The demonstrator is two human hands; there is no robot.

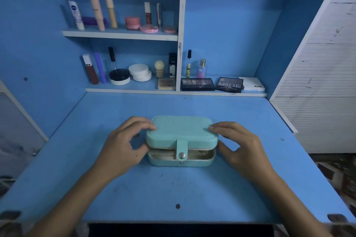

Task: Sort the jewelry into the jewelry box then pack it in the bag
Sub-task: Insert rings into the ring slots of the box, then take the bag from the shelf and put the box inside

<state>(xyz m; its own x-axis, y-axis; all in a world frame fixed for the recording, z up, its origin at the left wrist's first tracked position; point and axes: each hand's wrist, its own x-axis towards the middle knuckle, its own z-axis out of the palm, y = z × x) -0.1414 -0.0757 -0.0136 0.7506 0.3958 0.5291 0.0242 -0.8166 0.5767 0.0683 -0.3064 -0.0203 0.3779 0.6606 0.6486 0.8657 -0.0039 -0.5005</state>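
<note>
A mint-green jewelry box (pixel 181 131) sits in the middle of the blue desk. Its lid is slightly raised, leaving a narrow gap along the front. Through that gap a beige lining and a small metal piece show. A strap with a metal snap (pixel 181 155) hangs down over the gap. My left hand (pixel 125 144) grips the lid's left end, fingers on top and thumb under the edge. My right hand (pixel 238 144) holds the right end the same way. No bag is in view.
The blue desk (pixel 173 188) has shelves at the back. Eyeshadow palettes (pixel 197 83), round jars (pixel 139 72) and bottles stand on the lower shelf, tubes and pink pots (pixel 132 22) on the upper. A white slatted panel (pixel 323 82) borders the right.
</note>
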